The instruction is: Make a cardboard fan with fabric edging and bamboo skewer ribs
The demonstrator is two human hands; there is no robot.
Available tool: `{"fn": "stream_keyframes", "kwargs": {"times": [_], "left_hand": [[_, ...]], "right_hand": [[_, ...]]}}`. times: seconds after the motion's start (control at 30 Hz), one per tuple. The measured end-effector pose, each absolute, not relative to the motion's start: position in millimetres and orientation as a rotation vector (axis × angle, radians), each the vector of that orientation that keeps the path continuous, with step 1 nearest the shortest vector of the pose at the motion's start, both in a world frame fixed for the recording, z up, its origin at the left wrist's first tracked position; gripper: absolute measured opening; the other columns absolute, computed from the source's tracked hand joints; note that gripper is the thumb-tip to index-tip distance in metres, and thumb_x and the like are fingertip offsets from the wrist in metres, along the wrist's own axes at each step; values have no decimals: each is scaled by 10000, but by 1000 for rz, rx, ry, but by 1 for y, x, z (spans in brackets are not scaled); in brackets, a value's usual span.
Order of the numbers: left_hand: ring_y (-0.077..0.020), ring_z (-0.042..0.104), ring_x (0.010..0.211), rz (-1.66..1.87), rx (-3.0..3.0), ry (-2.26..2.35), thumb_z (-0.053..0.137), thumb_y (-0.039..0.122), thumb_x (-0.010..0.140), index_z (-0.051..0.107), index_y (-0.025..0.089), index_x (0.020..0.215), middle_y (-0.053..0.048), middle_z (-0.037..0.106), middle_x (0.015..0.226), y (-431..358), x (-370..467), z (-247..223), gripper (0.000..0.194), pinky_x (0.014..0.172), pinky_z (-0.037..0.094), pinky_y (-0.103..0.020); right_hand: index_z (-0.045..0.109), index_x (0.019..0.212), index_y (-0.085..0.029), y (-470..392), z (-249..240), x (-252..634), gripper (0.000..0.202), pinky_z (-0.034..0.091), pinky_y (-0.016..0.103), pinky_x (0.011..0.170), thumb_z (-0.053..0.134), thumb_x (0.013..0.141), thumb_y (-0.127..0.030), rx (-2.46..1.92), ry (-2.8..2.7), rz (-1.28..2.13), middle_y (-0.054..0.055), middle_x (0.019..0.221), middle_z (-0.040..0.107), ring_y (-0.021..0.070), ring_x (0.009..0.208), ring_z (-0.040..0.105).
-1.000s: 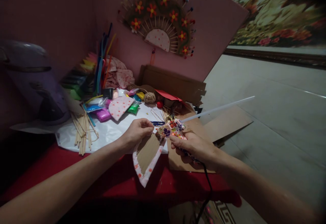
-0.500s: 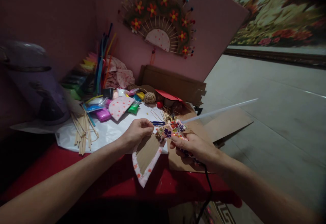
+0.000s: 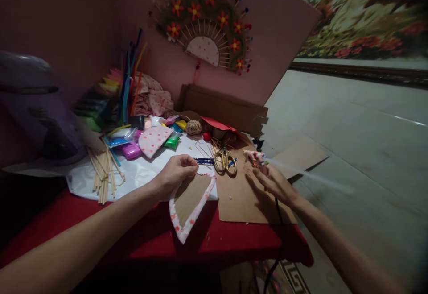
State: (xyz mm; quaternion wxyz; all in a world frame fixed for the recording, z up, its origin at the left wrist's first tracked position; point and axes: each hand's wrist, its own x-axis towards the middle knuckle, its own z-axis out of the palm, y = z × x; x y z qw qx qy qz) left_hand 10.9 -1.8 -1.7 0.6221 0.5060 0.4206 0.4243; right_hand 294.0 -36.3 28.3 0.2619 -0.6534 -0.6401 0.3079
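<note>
- Stretching across the lower middle of the frame, the red cloth-covered table (image 3: 247, 238) carried a shiny white plastic sheet (image 3: 78, 187) at left, likely guarding the cloth.
- Right of centre, a flat brown cardboard sheet (image 3: 240, 207) lay beneath the right hand's side, perhaps as protection against drips.
- Low at centre, a wedge-shaped cardboard piece bordered in orange-dotted white fabric (image 3: 192, 196) hung tip downward, bare brown face toward the camera, presumably keeping its folded border reachable.
- The left hand (image 3: 179, 169) pinched its upper edge between thumb and fingers, apparently to steady it.
- Right of centre, the right hand (image 3: 272, 180) had its fingers curled around a flower-patterned glue gun (image 3: 256, 157), blurred and apart from the wedge.
- Gold-handled metal scissors (image 3: 225, 161) lay near centre, conveniently between both hands.
</note>
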Motion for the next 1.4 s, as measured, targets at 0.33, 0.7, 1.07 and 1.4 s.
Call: {"fn": "stream_keyframes", "kwargs": {"times": [0.33, 0.7, 1.07, 1.4], "left_hand": [[-73, 439, 508, 994, 1185, 970, 652, 216, 620, 543, 142, 665, 44, 520, 552, -2, 10, 3, 140, 512, 311, -217], [-66, 463, 525, 1106, 1137, 816, 707, 240, 636, 561, 141, 703, 40, 543, 594, -1, 8, 2, 188, 516, 337, -198], [-58, 394, 468, 1117, 1005, 713, 663, 334, 701, 556, 134, 639, 37, 484, 545, 10, 0, -2, 235, 451, 279, -188], [-53, 393, 454, 1075, 1163, 859, 695, 356, 671, 577, 122, 601, 40, 479, 512, 18, 0, -9, 272, 457, 273, -194]], "right_hand": [[482, 1214, -128, -26, -18, 314, 394, 409, 391, 807, 391, 886, -326, -1994, -2214, -96, 178, 1100, 585, 292, 1010, 543], [552, 882, -163, -57, 7, 170, 407, 362, 216, 387, 584, 747, -546, -1297, -1404, 1378, -5, 623, 549, 84, 424, 448], [518, 651, -163, 6, 16, 171, 238, 253, 161, 315, 676, 688, -337, -946, -1461, 1525, -69, 510, 445, 35, 363, 342], [560, 734, -201, 9, -25, 176, 190, 342, 208, 446, 631, 763, -375, -906, -1381, 1481, -56, 542, 440, 74, 434, 375]]}}
